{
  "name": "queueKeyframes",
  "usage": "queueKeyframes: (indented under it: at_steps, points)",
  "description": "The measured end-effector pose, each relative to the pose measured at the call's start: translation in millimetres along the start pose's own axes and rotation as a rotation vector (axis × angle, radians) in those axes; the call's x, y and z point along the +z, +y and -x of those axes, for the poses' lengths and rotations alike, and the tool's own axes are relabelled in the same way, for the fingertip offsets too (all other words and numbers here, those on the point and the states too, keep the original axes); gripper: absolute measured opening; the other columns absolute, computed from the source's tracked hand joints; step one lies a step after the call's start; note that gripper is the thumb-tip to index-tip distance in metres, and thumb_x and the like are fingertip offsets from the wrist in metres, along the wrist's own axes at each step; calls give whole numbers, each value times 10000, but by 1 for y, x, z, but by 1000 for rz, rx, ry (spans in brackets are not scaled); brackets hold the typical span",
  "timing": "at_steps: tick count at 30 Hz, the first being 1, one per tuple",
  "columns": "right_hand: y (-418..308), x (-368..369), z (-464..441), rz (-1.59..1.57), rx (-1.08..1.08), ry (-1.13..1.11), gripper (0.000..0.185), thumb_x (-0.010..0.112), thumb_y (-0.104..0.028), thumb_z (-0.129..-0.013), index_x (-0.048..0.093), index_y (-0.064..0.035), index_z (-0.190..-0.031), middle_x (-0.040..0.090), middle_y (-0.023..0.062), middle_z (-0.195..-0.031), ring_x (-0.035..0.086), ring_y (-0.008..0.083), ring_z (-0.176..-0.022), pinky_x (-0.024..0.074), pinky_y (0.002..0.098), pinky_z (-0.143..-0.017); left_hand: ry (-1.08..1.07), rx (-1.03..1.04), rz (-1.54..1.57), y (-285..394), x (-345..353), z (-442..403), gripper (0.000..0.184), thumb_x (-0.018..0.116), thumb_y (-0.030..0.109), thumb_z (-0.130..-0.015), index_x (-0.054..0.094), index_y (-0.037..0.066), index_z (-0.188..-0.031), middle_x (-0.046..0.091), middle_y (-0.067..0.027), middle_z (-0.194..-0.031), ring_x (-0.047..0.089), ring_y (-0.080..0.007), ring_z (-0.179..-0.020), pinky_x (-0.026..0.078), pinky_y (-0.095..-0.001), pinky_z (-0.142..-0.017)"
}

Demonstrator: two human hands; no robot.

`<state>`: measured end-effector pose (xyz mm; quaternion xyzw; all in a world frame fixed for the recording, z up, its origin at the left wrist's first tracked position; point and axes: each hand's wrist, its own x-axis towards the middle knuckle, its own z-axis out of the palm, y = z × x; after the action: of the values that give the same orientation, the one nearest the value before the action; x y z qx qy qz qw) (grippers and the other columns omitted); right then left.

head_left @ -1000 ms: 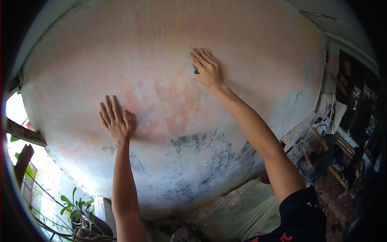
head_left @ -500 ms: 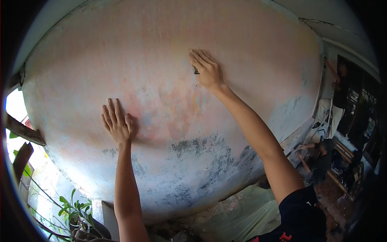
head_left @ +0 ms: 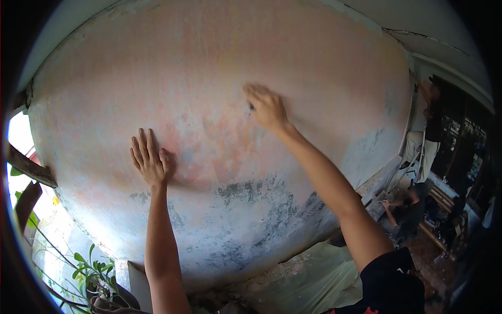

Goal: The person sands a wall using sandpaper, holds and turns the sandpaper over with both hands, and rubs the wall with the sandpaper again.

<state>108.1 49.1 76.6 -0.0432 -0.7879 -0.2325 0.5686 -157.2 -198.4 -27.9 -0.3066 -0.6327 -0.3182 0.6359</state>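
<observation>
My left hand (head_left: 150, 161) lies flat on a worn, patchy pink and bluish wall (head_left: 209, 68), fingers stretched upward and thumb slightly apart. Nothing is in it. Higher up and to the right, my right hand (head_left: 267, 109) presses against the same wall, its fingers blurred by motion. Under its palm a small dark-edged piece (head_left: 251, 106) peeks out beside the thumb. Most of that piece is hidden, so its kind cannot be made out. Below both hands the paint has worn to dark grey patches (head_left: 251, 192).
Clear plastic sheeting (head_left: 314, 275) lies along the wall's foot. A potted plant (head_left: 97, 269) and a wooden beam (head_left: 31, 166) are at the left. On the right, one person (head_left: 433, 120) stands raised with an arm up, another person (head_left: 405, 212) is low down near a wooden bench (head_left: 436, 235).
My right hand has slid down the wall a little and is now blurred. My left hand stays in place on the wall. The view has shifted slightly.
</observation>
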Motion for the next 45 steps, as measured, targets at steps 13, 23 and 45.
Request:
queueKeyframes:
  at_steps: [13, 23, 45]
  points:
    - [-226, -254, 499, -530, 1119, -878, 313, 615, -316, -958, 727, -92, -1146, 649, 135, -638, 570, 253, -497, 443, 380, -525, 10, -31, 57, 5, 0, 9, 604, 314, 472, -1022, 336, 154, -1535, 279, -79, -1608, 259, -318, -1474, 174, -481, -1197]
    - [-328, -378, 595, -773, 2132, -323, 358, 651, -349, -945, 708, 5, -949, 702, 22, -808, 666, 136, -709, 500, 309, -656, -990, -962, 1276, 213, -229, 315, 335, 451, 288, -1054, 556, 29, -870, 578, -35, -792, 522, -115, -727, 454, -282, -657]
    - [-331, -357, 513, -1366, 2362, 275, 326, 576, -364, -989, 643, -55, -1064, 712, 57, -995, 698, 180, -903, 541, 356, -832, -1636, -1271, 1398, 273, -439, 400, 336, 617, 365, -983, 570, 41, -1059, 620, -20, -952, 582, -102, -867, 458, -249, -747]
